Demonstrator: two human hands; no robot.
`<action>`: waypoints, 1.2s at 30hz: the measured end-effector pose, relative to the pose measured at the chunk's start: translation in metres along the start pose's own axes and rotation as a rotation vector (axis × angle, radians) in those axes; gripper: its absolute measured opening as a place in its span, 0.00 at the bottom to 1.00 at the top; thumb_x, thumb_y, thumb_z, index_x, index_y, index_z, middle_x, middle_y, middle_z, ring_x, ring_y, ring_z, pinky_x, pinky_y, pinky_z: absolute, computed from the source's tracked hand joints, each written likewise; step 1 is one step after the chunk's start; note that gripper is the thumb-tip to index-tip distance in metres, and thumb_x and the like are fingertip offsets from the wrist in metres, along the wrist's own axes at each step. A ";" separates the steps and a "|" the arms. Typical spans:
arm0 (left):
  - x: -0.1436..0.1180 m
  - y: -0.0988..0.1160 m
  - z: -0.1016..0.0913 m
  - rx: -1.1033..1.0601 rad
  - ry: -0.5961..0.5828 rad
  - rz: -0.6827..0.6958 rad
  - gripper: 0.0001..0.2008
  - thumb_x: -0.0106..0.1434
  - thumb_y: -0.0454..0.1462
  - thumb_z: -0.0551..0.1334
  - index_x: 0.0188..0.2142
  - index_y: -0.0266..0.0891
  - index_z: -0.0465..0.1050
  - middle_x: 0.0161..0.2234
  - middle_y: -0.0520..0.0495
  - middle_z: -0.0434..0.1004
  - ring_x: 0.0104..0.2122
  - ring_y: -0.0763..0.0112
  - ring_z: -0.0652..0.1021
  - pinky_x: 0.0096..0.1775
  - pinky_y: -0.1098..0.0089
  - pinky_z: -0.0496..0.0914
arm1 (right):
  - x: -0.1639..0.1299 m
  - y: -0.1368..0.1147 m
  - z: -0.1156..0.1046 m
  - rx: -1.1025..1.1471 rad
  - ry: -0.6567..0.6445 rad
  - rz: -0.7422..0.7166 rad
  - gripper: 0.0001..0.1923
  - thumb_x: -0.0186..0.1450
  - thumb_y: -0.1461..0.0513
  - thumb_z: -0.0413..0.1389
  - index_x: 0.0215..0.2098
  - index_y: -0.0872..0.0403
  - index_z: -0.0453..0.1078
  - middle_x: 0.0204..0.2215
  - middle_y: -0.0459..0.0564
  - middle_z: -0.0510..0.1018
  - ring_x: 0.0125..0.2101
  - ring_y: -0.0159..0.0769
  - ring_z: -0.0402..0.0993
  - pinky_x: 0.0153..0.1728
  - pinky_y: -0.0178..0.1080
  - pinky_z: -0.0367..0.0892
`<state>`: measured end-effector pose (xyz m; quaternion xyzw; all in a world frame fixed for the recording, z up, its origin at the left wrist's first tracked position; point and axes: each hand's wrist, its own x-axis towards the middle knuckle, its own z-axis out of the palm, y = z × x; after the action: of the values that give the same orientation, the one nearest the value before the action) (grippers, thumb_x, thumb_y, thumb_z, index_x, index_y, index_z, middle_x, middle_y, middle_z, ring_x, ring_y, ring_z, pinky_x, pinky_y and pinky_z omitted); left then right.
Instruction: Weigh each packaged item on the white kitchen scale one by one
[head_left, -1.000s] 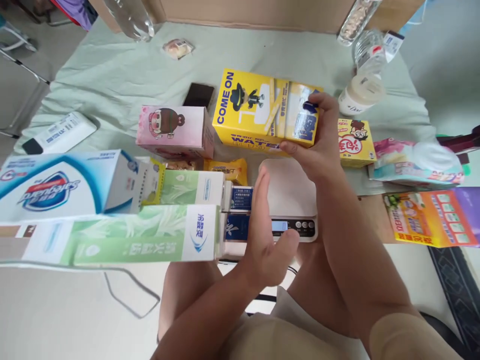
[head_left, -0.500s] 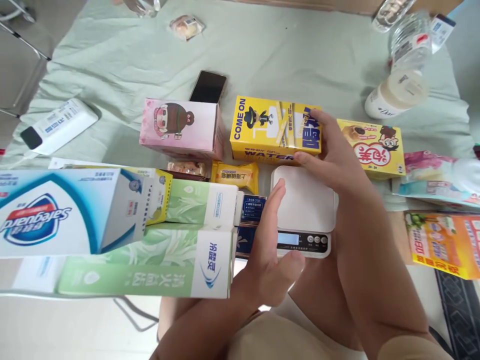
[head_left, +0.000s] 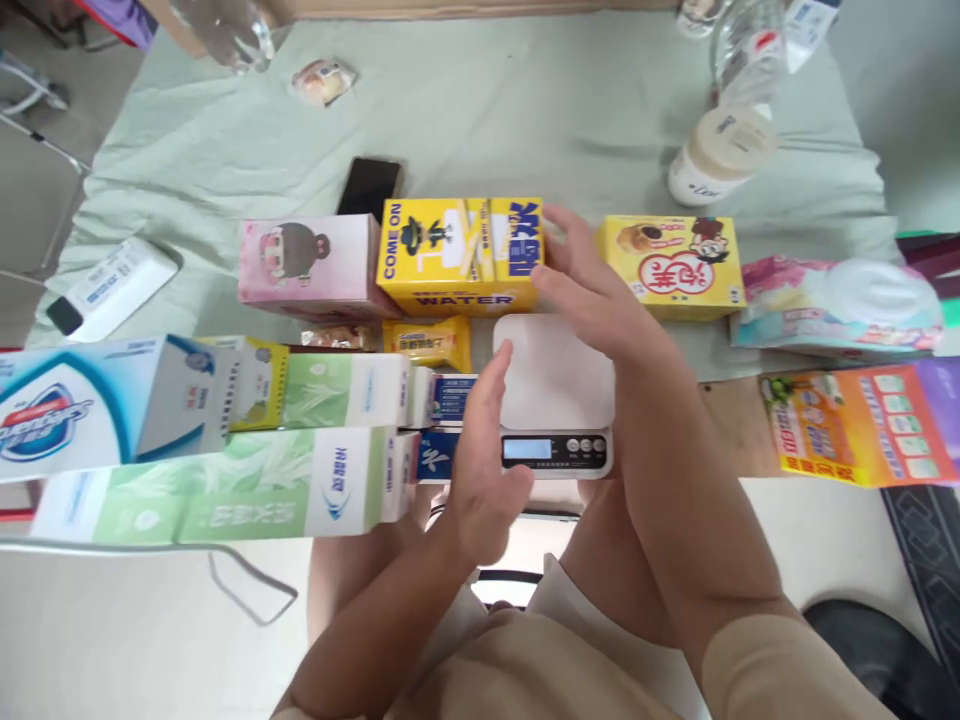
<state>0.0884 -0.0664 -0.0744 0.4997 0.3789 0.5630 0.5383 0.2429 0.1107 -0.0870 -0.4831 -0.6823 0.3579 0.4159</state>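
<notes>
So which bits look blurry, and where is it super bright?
In the head view, the right hand looks slightly smeared; same view, the blue-and-white box has soft lettering; there too, the floor at lower left looks almost white.

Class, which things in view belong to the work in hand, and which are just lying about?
Apparently in use:
yellow WATER box, right hand at its end;
white scale, left hand beside it.

Lying about:
black phone;
Dove jar;
wrapped packet.
</notes>
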 end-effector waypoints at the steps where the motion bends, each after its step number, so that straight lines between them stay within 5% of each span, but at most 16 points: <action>1: 0.002 -0.001 0.003 0.030 0.002 0.007 0.33 0.73 0.53 0.59 0.74 0.60 0.55 0.79 0.55 0.50 0.79 0.58 0.51 0.80 0.51 0.47 | -0.001 -0.001 -0.007 0.027 -0.006 0.037 0.24 0.68 0.50 0.56 0.61 0.44 0.66 0.64 0.45 0.76 0.66 0.40 0.73 0.65 0.50 0.75; 8: 0.047 -0.001 0.055 0.363 0.017 -0.220 0.33 0.70 0.49 0.61 0.70 0.42 0.60 0.74 0.39 0.60 0.76 0.53 0.60 0.79 0.45 0.48 | -0.047 0.022 -0.078 -0.249 0.376 0.177 0.15 0.70 0.54 0.50 0.51 0.50 0.67 0.57 0.57 0.74 0.64 0.49 0.69 0.72 0.63 0.60; 12: 0.100 -0.011 0.091 0.653 0.067 -0.199 0.36 0.64 0.51 0.64 0.66 0.36 0.64 0.70 0.32 0.65 0.74 0.43 0.61 0.77 0.39 0.46 | -0.084 0.027 -0.076 -0.337 0.465 0.265 0.22 0.69 0.50 0.54 0.56 0.53 0.65 0.62 0.64 0.67 0.71 0.56 0.56 0.74 0.69 0.50; 16: 0.149 -0.036 0.103 0.850 0.096 -0.202 0.29 0.58 0.50 0.71 0.54 0.40 0.72 0.60 0.32 0.75 0.71 0.34 0.64 0.75 0.32 0.44 | -0.091 0.025 -0.063 -0.266 0.481 0.339 0.27 0.68 0.50 0.56 0.61 0.52 0.61 0.72 0.67 0.51 0.78 0.60 0.35 0.73 0.70 0.50; 20: 0.170 -0.050 0.101 0.715 0.019 -0.308 0.22 0.59 0.54 0.72 0.44 0.46 0.71 0.51 0.40 0.80 0.64 0.38 0.73 0.74 0.35 0.55 | -0.079 0.029 -0.066 -0.227 0.475 0.395 0.25 0.67 0.53 0.58 0.58 0.54 0.60 0.67 0.68 0.58 0.76 0.61 0.43 0.72 0.69 0.52; 23: 0.174 -0.046 0.104 0.691 0.036 -0.291 0.27 0.62 0.59 0.68 0.50 0.44 0.72 0.58 0.40 0.77 0.68 0.41 0.70 0.74 0.37 0.56 | -0.073 0.032 -0.069 -0.175 0.506 0.385 0.23 0.67 0.52 0.59 0.55 0.52 0.59 0.61 0.63 0.63 0.70 0.56 0.56 0.72 0.68 0.55; 29: 0.164 -0.026 0.116 0.682 0.053 -0.069 0.42 0.60 0.70 0.62 0.61 0.44 0.67 0.70 0.43 0.66 0.75 0.47 0.60 0.77 0.46 0.53 | -0.082 0.018 -0.075 -0.067 0.672 0.304 0.16 0.68 0.55 0.56 0.52 0.50 0.62 0.56 0.59 0.67 0.63 0.48 0.63 0.69 0.58 0.66; 32: 0.136 -0.010 0.107 0.661 0.068 0.083 0.44 0.64 0.69 0.58 0.64 0.39 0.65 0.70 0.44 0.66 0.74 0.53 0.61 0.78 0.52 0.54 | -0.098 -0.002 -0.087 -0.085 0.765 0.101 0.12 0.70 0.54 0.53 0.49 0.49 0.66 0.51 0.58 0.70 0.57 0.47 0.68 0.65 0.56 0.69; 36: 0.073 0.005 0.078 0.562 0.101 0.208 0.33 0.69 0.63 0.59 0.64 0.50 0.70 0.70 0.54 0.68 0.75 0.57 0.62 0.78 0.54 0.56 | -0.123 -0.019 -0.094 0.012 0.692 -0.047 0.10 0.71 0.54 0.51 0.42 0.48 0.71 0.41 0.54 0.74 0.47 0.43 0.72 0.48 0.48 0.76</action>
<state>0.1684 -0.0042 -0.0420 0.6367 0.4928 0.5124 0.2988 0.3450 -0.0037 -0.0601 -0.5576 -0.5096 0.1671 0.6336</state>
